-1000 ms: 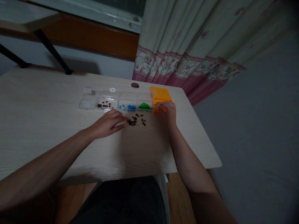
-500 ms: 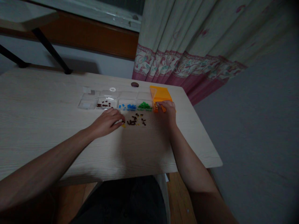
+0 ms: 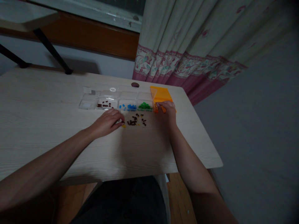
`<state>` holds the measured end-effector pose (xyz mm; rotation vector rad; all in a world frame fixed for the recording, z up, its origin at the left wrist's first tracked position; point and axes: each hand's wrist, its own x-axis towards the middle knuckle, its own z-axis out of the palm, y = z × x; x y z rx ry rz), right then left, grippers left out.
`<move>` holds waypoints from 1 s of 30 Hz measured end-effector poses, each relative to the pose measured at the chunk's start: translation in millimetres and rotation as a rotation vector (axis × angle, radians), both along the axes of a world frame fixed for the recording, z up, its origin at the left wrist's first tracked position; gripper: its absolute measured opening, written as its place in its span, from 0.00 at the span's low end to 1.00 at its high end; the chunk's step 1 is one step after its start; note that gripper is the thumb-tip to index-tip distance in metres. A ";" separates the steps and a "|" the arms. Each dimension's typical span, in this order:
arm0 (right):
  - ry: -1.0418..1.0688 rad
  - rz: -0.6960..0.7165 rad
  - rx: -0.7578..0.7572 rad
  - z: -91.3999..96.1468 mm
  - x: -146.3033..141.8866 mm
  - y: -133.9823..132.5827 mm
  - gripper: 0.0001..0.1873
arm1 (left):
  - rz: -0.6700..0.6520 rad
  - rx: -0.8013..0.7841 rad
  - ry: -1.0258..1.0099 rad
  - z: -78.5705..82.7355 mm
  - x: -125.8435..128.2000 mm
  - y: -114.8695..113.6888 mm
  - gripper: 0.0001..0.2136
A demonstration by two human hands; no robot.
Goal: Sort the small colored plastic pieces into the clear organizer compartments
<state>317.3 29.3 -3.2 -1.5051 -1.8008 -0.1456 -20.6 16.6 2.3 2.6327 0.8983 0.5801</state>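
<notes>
My left hand (image 3: 109,122) is low over the table, thumb and fingertips pinched on a small dark brown piece (image 3: 122,122). Just under its fingertips lies a small yellow piece (image 3: 123,126). To its right a loose pile of dark brown pieces (image 3: 132,123) lies on the table, with some yellow ones mixed in. My right hand (image 3: 168,111) reaches into the orange box (image 3: 161,92), whose lid is up. Its fingers are closed together over the box's contents; whatever they hold is too small to make out.
Left of the orange box stand clear lidded boxes in a row: green pieces (image 3: 144,106), blue pieces (image 3: 131,107), brown pieces (image 3: 105,105), and one box (image 3: 87,104) with something pale. Behind are a round table hole (image 3: 135,84), a curtain (image 3: 177,59) and a black-legged shelf (image 3: 52,51).
Almost nothing differs. Both hands stay in the same places, and the whole view has shifted very slightly.
</notes>
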 end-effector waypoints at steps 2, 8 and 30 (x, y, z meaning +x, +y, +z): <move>0.000 0.002 -0.010 0.9 -0.5 -0.6 0.17 | 0.002 -0.003 -0.004 -0.6 0.0 0.5 0.12; -0.001 0.002 -0.006 2.6 -1.0 -1.1 0.18 | -0.019 -0.010 -0.037 -2.0 -2.3 2.2 0.12; -0.014 0.005 -0.019 3.5 -0.8 -1.0 0.18 | -0.029 -0.029 -0.018 -1.7 -3.2 3.3 0.12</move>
